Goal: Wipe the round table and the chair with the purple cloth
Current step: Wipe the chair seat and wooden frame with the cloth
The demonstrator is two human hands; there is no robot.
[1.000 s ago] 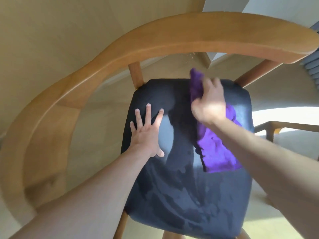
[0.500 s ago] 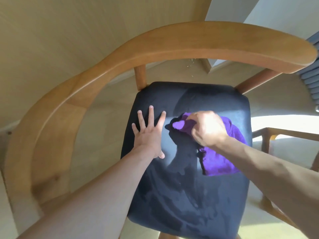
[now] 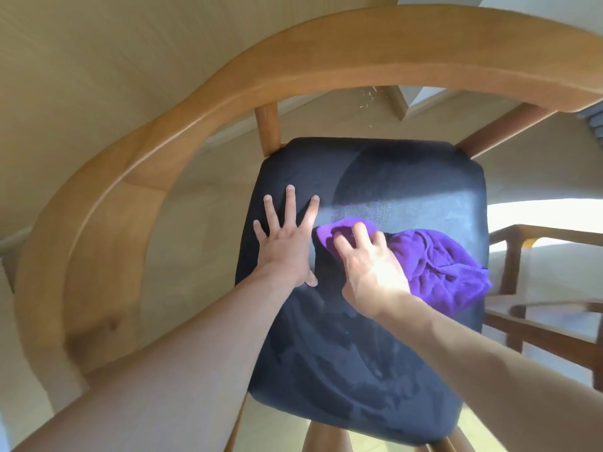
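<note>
Two bare hands are resting on the chair (image 3: pixel 208 102) with its dark seat (image 3: pixel 375 370): the left hand (image 3: pixel 287 243) is lying flat, fingers spread wide, holding nothing. Just beside it, the right hand (image 3: pixel 372 272) is pressing down with fingers curled onto the purple cloth (image 3: pixel 440 269), which is lying bunched on the seat and trailing toward its right edge.
</note>
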